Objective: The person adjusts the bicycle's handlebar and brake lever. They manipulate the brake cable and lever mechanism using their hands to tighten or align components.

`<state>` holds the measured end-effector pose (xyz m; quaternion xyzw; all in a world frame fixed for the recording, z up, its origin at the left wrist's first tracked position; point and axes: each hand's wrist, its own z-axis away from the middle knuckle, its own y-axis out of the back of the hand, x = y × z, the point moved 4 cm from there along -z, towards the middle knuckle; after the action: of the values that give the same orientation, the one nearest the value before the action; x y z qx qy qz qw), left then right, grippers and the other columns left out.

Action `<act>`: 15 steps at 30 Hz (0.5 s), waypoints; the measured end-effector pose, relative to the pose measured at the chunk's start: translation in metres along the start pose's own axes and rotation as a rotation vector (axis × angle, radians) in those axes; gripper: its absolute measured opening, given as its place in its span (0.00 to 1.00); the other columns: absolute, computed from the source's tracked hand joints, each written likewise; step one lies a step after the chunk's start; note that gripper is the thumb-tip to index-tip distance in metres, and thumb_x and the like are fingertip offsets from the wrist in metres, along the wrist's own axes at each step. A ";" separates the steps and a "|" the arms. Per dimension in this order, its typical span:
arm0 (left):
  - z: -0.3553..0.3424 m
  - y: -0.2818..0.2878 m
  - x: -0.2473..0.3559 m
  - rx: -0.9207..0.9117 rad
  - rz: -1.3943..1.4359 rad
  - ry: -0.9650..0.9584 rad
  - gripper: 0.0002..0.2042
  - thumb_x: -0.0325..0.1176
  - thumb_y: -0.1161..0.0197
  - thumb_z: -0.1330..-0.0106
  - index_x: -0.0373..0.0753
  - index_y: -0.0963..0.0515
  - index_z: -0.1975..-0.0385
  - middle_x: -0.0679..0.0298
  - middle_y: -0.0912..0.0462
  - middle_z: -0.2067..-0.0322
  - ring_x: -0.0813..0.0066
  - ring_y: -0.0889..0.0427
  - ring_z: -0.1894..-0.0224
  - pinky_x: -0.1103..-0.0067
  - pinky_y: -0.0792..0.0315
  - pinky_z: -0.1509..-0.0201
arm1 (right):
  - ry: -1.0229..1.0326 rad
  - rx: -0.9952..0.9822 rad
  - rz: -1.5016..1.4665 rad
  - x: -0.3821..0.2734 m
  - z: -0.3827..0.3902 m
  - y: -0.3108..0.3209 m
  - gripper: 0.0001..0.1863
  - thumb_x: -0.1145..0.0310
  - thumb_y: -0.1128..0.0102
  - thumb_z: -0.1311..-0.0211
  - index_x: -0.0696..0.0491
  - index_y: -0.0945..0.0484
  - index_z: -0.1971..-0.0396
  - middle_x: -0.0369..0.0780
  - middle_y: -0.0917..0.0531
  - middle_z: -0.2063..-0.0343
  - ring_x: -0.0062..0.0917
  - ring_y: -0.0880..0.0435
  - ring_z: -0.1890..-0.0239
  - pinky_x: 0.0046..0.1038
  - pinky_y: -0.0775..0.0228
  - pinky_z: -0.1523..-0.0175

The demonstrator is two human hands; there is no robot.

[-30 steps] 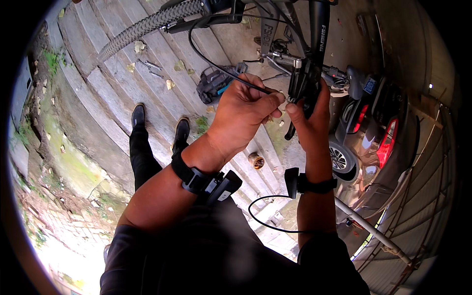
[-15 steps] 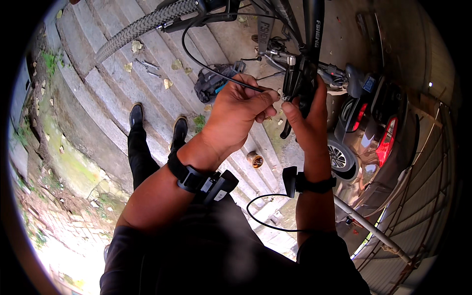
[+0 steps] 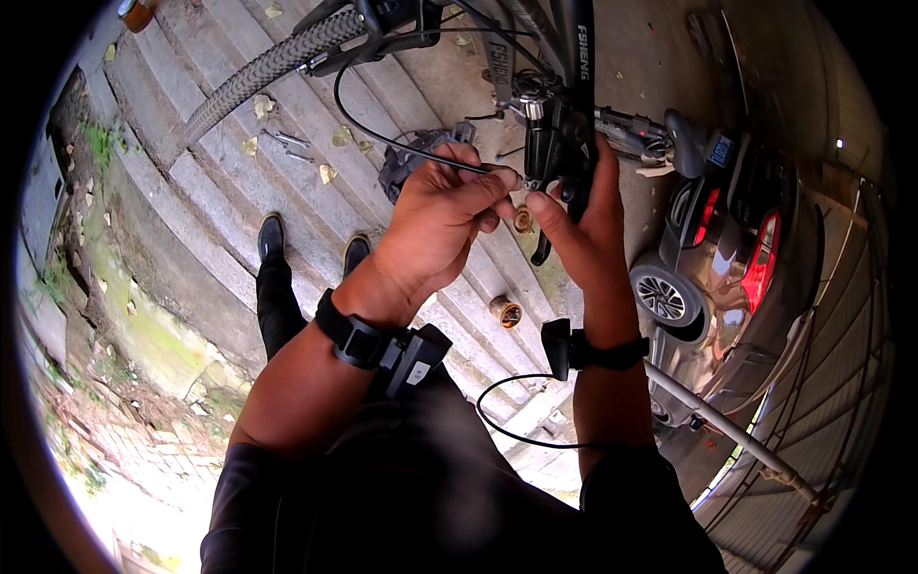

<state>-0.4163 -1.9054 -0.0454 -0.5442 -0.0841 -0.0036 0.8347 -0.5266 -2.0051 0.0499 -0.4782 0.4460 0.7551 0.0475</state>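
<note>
Head view: left hand [image 3: 435,210] pinches a black cable [image 3: 382,140]; right hand [image 3: 585,230], fingers partly hidden, curls round the brake lever [image 3: 553,148]. A loose pinch could drop it.

brake lever [image 3: 562,143] has drifted left in the view, left hand [image 3: 435,215] and right hand [image 3: 586,228] along with it, and now a round goldish thing [image 3: 523,219] peeks out between them, plus more of an amber tin [image 3: 135,14] top left
</note>
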 end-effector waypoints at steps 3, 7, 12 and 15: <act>0.001 -0.001 0.003 0.001 -0.027 -0.007 0.13 0.21 0.34 0.32 0.41 0.33 0.58 0.61 0.15 0.69 0.75 0.16 0.71 0.82 0.31 0.71 | 0.005 0.003 0.007 0.001 0.000 0.000 0.47 0.63 0.26 0.40 0.62 0.47 0.28 0.49 0.24 0.40 0.32 0.23 0.39 0.33 0.32 0.34; 0.005 -0.001 0.001 0.031 -0.054 -0.021 0.14 0.21 0.33 0.33 0.41 0.33 0.58 0.61 0.15 0.68 0.76 0.16 0.71 0.82 0.31 0.71 | 0.005 0.009 0.022 0.002 0.001 0.002 0.47 0.63 0.25 0.40 0.62 0.46 0.29 0.49 0.24 0.41 0.32 0.22 0.40 0.33 0.31 0.35; 0.007 -0.005 0.006 0.034 -0.161 -0.136 0.13 0.21 0.33 0.32 0.40 0.33 0.59 0.59 0.15 0.67 0.76 0.16 0.71 0.83 0.29 0.71 | 0.016 0.013 0.063 0.000 0.001 0.002 0.47 0.62 0.25 0.41 0.61 0.45 0.29 0.49 0.23 0.41 0.32 0.21 0.42 0.32 0.29 0.38; 0.004 -0.007 0.013 0.027 -0.259 -0.197 0.13 0.20 0.34 0.32 0.38 0.33 0.60 0.58 0.15 0.66 0.78 0.16 0.70 0.83 0.25 0.69 | 0.016 0.021 0.071 0.001 0.000 0.002 0.48 0.61 0.24 0.42 0.61 0.45 0.29 0.48 0.23 0.42 0.32 0.21 0.43 0.31 0.28 0.39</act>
<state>-0.4051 -1.9038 -0.0355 -0.5153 -0.2351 -0.0569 0.8222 -0.5284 -2.0068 0.0502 -0.4678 0.4707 0.7477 0.0220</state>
